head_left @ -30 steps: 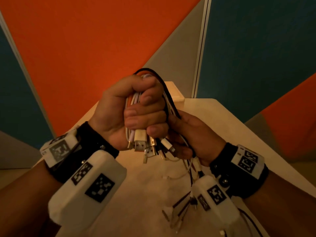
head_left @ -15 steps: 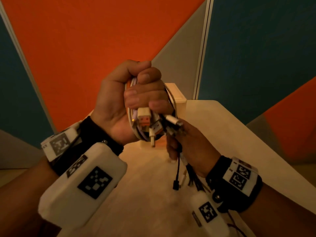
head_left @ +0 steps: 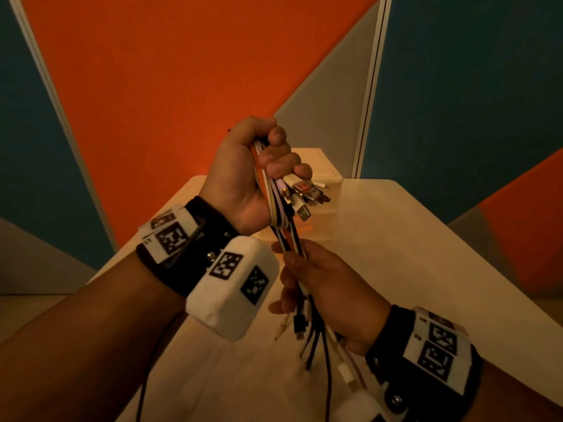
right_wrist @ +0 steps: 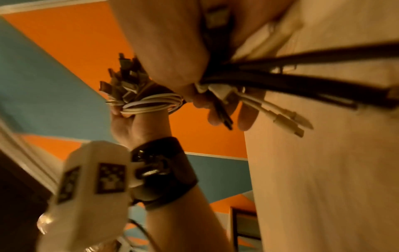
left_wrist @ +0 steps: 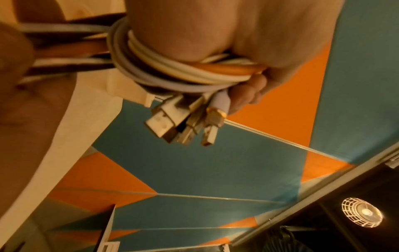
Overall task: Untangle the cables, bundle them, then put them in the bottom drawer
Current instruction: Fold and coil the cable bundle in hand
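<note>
Cables (head_left: 285, 208) now hang as one straightened run between two hands held above the counter (head_left: 396, 254), where a second ago they were bunched as a folded loop in one fist. Nearest the camera, the right hand (head_left: 323, 287) has slid down from beside the fist and closes loosely round the lower stretch, its fingers (right_wrist: 215, 117) curled about black and white strands, with small plugs and loose tails dangling below toward the counter. Above it, the left hand (head_left: 243, 178) has risen and grips the upper part tightly, white, orange and pale purple cords folded under its fingers (left_wrist: 248, 95) and a cluster of metal plugs (head_left: 304, 199) jutting out to the right. Combing the strands straight suggests the untangling is largely done and the bundling is under way; nothing ties the cables yet. Behind the hands, at the counter's far edge, stands a pale box-shaped unit (head_left: 323, 166), probably the drawers, too hidden to judge.
</note>
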A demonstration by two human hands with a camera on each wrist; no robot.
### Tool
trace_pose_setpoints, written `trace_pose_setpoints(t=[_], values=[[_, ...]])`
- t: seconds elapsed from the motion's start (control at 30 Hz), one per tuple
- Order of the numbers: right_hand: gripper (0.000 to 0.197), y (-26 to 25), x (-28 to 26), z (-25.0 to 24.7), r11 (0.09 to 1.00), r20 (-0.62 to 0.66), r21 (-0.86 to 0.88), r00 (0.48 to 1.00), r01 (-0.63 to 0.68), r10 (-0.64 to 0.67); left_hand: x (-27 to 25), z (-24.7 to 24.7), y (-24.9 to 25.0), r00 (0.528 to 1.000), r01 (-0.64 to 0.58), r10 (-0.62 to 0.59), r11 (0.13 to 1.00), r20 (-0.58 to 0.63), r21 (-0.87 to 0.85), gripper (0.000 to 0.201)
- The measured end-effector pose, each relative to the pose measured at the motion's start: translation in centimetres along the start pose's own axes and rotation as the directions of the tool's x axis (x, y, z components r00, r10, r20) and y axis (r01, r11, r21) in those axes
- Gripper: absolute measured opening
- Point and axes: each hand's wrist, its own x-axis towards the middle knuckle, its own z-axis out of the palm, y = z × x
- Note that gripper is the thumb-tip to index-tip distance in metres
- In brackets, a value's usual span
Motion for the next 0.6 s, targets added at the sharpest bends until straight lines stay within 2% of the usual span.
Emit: trace_pose_setpoints(t=[0.17, 0.3, 0.47, 0.6], values=[[0.027, -1.1, -0.7, 0.9, 0.978, -0.025, 0.189, 0.995, -0.088, 0.094, 0.2, -0.3, -0.7, 0.994, -0.11, 0.113, 0.961, 0.002, 0.252, 0.034], [0.03, -1.4, -0.9, 1.3, 0.955, -0.054, 0.278, 0.99, -0.109, 0.129, -0.1, -0.7, -1.2, 0.98, -0.197, 0.176, 0.867, 0.089, 0.458, 0.036], [0.029, -1.8, -1.3, 1.5, 0.928, -0.059, 0.329, 0.977, -0.174, 0.204, -0.3, -1.3, -1.5, 0.962, -0.274, 0.197, 0.728, 0.19, 0.628, 0.032], [0.023, -2.1, -1.7, 1.5, 0.909, -0.04, 0.351, 0.966, -0.224, 0.254, -0.6, -1.6, -1.7, 0.956, -0.289, 0.167, 0.665, 0.24, 0.689, 0.03]])
